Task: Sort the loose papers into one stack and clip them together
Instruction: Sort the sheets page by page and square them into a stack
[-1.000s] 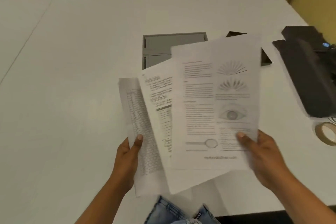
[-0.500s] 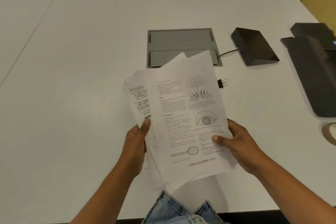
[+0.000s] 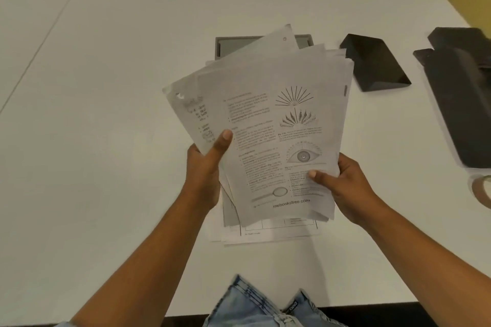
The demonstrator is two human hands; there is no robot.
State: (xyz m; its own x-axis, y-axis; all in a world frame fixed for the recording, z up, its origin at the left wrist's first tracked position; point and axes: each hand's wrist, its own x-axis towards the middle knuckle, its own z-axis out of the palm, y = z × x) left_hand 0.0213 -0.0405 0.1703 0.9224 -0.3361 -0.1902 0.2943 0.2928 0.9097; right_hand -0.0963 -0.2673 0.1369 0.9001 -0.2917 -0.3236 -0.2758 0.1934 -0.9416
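Observation:
Both hands hold a fanned bundle of printed papers (image 3: pixel 268 125) above the white table (image 3: pixel 106 87). The top sheet shows text and an eye diagram. My left hand (image 3: pixel 207 167) grips the bundle's left edge, thumb on top. My right hand (image 3: pixel 342 186) grips the lower right edge, thumb on the top sheet. The sheets are splayed and uneven, with corners sticking out at the upper left and top. A sheet with a table grid (image 3: pixel 268 231) shows below the bundle, near the table. No binder clip is visible; the papers hide where it lay.
A grey tray (image 3: pixel 228 45) sits behind the papers, mostly hidden. A black wedge-shaped box (image 3: pixel 377 64) lies to the right, a larger black device (image 3: pixel 459 93) further right. A roll of tape (image 3: pixel 482 190) is at the right edge. My jeans (image 3: pixel 265 305) show at the table's near edge.
The spread sheets have been drawn closer into one bundle and lifted toward the camera. The bundle now covers the grey tray and the spot where the binder clip lay.

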